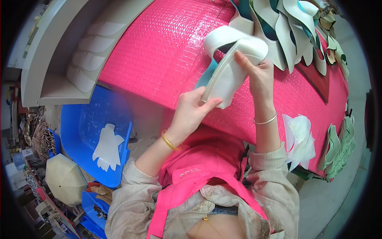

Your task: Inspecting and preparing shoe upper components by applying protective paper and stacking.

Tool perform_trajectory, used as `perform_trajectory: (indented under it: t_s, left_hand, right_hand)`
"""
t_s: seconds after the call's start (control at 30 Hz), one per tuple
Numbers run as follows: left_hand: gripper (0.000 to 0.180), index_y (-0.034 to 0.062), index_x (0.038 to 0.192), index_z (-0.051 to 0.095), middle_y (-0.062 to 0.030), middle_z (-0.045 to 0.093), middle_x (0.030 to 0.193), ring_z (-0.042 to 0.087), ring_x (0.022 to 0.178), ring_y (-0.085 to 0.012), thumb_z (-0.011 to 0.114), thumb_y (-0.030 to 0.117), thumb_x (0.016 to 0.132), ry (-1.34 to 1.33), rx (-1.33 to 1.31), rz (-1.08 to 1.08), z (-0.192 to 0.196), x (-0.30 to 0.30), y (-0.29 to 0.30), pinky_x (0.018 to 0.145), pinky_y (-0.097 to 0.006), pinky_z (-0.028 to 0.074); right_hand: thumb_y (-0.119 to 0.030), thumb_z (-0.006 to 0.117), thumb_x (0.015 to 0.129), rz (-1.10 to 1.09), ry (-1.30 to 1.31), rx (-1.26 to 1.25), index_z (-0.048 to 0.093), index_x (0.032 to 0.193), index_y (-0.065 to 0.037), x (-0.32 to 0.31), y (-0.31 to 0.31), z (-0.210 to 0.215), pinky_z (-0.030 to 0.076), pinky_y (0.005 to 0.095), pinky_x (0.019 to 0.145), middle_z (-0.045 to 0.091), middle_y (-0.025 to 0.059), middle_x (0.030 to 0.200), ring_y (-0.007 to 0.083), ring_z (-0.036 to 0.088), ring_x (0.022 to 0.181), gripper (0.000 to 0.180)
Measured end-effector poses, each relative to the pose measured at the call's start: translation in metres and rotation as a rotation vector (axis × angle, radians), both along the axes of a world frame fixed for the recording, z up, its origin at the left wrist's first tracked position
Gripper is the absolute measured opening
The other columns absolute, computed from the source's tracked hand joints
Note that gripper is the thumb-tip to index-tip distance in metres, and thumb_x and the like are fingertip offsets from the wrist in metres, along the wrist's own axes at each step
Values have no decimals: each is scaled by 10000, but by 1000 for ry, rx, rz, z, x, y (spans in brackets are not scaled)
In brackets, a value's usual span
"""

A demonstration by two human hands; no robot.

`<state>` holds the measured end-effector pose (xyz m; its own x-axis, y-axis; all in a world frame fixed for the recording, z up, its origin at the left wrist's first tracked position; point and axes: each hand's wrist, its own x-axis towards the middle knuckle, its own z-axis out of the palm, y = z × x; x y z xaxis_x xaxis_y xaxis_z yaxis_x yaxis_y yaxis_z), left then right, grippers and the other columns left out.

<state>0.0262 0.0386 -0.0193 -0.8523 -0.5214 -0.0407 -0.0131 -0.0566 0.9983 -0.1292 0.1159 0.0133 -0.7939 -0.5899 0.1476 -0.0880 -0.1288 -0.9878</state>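
Note:
Over the pink-covered table I hold a white shoe upper [230,77] with a beaded-looking strip along one edge and teal lining showing on its far side. My left hand [190,109] pinches its lower end between thumb and fingers. My right hand [259,75] grips the right side, thumb pressed on the white face beside the strip, the other fingers hidden behind. The curved upper part of the piece loops away from me, above the table surface. Beyond my right hand, more white shoe uppers [273,36] with teal lining lie in an overlapping row.
Pink quilted sheeting covers the table [159,47]. At left, a pale shelf box [51,85] holds white cut pieces [89,59]. Below it, a blue bin [85,119] contains white scraps [108,148]. White sheets [298,139] and green uppers [340,147] lie along the right edge.

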Motion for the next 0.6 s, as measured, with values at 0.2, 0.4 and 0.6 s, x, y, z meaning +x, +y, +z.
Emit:
perform_trajectory:
  t_s: [0.2, 0.4, 0.6]
  left_hand:
    - [219, -47, 908, 601, -8, 628, 736, 516, 685, -33, 610, 159, 833, -20, 35, -171, 8, 6, -3, 584, -224, 423]
    - [283, -37, 1007, 579, -62, 623, 921, 573, 817, -95, 557, 211, 872, 207, 349, 84, 31, -17, 1, 738, -245, 457]
    - [403, -16, 988, 579, -82, 627, 867, 607, 774, -145, 523, 364, 869, 341, 514, 451, 45, -34, -32, 693, -273, 486]
  right_hand:
    - [-393, 619, 803, -120, -69, 3, 633, 743, 5, -11, -18, 4, 437, 208, 469, 616, 57, 642, 95, 578, 533, 402]
    - [-466, 554, 825, 489, -354, 26, 585, 954, 24, -27, -10, 15, 449, 205, 580, 611, 49, 758, 81, 568, 659, 508]
    - [-37, 660, 714, 443, 194, 120, 577, 990, 44, 39, -8, 8, 438, 226, 711, 616, 40, 848, 94, 559, 785, 299]
